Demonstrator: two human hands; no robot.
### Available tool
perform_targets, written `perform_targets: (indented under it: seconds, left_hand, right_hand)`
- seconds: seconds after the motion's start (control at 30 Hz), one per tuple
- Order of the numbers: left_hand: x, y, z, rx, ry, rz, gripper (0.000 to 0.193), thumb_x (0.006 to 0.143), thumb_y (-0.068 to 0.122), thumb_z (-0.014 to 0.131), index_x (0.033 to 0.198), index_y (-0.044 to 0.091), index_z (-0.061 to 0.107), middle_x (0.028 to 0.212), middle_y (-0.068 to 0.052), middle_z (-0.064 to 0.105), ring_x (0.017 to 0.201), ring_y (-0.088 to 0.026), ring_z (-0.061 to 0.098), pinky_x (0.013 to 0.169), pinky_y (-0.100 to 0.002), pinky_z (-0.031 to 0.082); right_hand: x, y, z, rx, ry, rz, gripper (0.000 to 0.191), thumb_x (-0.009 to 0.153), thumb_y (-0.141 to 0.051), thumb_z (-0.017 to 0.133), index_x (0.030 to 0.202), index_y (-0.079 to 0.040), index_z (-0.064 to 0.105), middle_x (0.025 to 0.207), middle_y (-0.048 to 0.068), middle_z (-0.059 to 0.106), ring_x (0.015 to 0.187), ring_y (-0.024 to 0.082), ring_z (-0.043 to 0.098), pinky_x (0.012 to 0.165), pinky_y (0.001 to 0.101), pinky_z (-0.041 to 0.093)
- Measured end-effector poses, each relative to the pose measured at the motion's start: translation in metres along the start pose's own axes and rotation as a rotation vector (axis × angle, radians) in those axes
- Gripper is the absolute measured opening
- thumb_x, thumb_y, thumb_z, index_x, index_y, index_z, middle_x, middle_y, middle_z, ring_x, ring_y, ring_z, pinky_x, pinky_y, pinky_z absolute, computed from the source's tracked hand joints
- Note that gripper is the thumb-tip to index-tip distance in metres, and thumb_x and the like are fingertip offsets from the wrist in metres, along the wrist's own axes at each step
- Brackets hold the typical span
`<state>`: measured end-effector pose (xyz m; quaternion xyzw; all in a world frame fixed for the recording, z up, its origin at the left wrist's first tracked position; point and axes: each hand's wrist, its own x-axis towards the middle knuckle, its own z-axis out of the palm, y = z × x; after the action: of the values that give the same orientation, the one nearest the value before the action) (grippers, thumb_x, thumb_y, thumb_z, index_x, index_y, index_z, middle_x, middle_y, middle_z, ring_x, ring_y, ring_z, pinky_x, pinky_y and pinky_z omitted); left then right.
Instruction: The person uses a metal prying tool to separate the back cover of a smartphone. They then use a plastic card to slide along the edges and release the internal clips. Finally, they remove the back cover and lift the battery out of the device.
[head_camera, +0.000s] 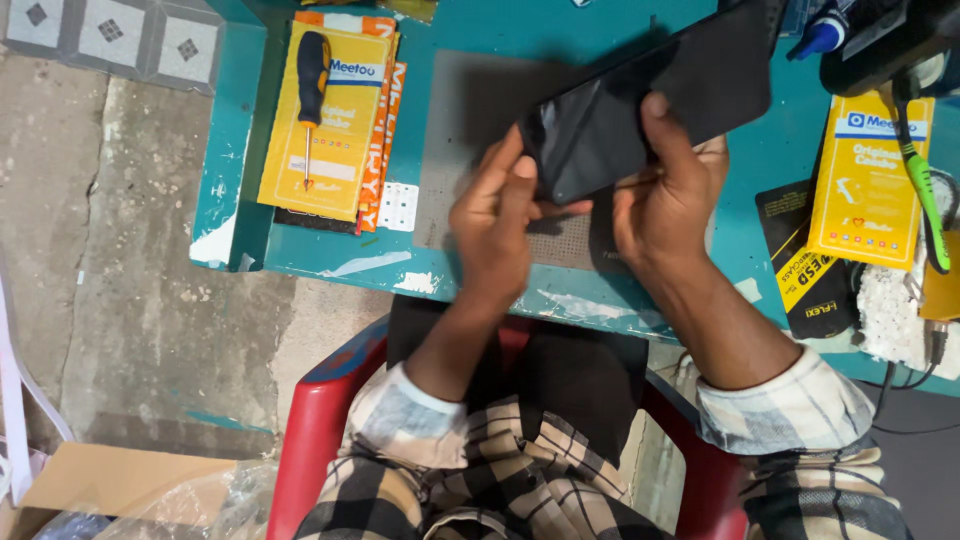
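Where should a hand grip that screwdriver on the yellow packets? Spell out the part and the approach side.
Probably the screwdriver's thick black-and-orange handle, at its far end from the person. Come from above: it lies flat on the yellow packet, shaft pointing toward the person, nothing covering it.

a yellow rectangular package (335, 125) with a blue label lies near the table's (790, 140) left edge, atop an orange one (385, 130). a second yellow package (865, 180) lies near the right edge, overlapping a black packet (805, 265) with a yellow stripe. a dark, unlit phone screen (640, 105) sits mid-table, held in both hands.
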<state>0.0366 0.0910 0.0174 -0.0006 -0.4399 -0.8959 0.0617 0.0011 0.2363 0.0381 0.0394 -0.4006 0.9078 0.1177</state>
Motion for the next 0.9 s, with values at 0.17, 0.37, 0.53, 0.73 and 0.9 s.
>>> perform_targets:
  seconds: [0.17, 0.37, 0.53, 0.73, 0.9]
  left_hand:
    - [0.015, 0.042, -0.014, 0.046, -0.068, 0.041, 0.048, 0.103, 0.002, 0.062, 0.147, -0.009, 0.046, 0.114, -0.013, 0.058, 0.095, -0.017, 0.064, 0.082, -0.042, 0.069]
    - [0.020, 0.110, -0.032, 0.441, -0.262, 0.207, 0.036, 0.107, 0.000, 0.062, 0.142, -0.002, 0.058, 0.135, -0.011, 0.060, 0.106, -0.015, 0.066, 0.084, -0.033, 0.069]
    - [0.014, 0.154, -0.025, 0.827, -0.436, 0.306, 0.030, 0.105, 0.002, 0.068, 0.136, 0.005, 0.068, 0.129, -0.011, 0.066, 0.100, -0.016, 0.070, 0.084, -0.027, 0.060]
    - [0.018, 0.175, -0.026, 0.839, -0.573, 0.428, 0.021, 0.105, 0.005, 0.072, 0.127, 0.005, 0.071, 0.119, -0.011, 0.073, 0.105, -0.019, 0.075, 0.085, -0.025, 0.061]
    - [0.012, 0.176, -0.037, 0.802, -0.539, 0.366, 0.014, 0.102, 0.005, 0.076, 0.116, 0.005, 0.074, 0.113, -0.008, 0.076, 0.094, -0.016, 0.077, 0.076, -0.024, 0.062]
  right_hand:
    - [0.012, -0.004, -0.007, 0.084, -0.248, 0.092, 0.009, 0.116, -0.010, 0.065, 0.120, -0.003, 0.062, 0.106, 0.010, 0.072, 0.097, 0.023, 0.073, 0.097, 0.0420, 0.060]
    - [0.031, -0.042, -0.001, -0.577, -0.328, 0.245, 0.039, 0.082, -0.003, 0.085, 0.117, -0.003, 0.070, 0.106, 0.010, 0.075, 0.088, 0.017, 0.072, 0.076, 0.0309, 0.060]
    - [0.019, -0.032, 0.006, -0.944, -0.473, 0.166, 0.030, 0.079, 0.002, 0.085, 0.107, 0.003, 0.074, 0.104, 0.015, 0.075, 0.091, 0.019, 0.071, 0.080, 0.0305, 0.060]
    - [0.018, -0.023, 0.001, -0.811, -0.582, -0.009, 0.020, 0.087, 0.000, 0.083, 0.105, 0.004, 0.073, 0.104, 0.017, 0.073, 0.093, 0.023, 0.075, 0.081, 0.0306, 0.063]
    - [0.013, -0.014, -0.003, -0.771, -0.642, 0.000, 0.021, 0.089, -0.003, 0.083, 0.106, 0.005, 0.073, 0.101, 0.019, 0.072, 0.090, 0.025, 0.076, 0.078, 0.0294, 0.063]
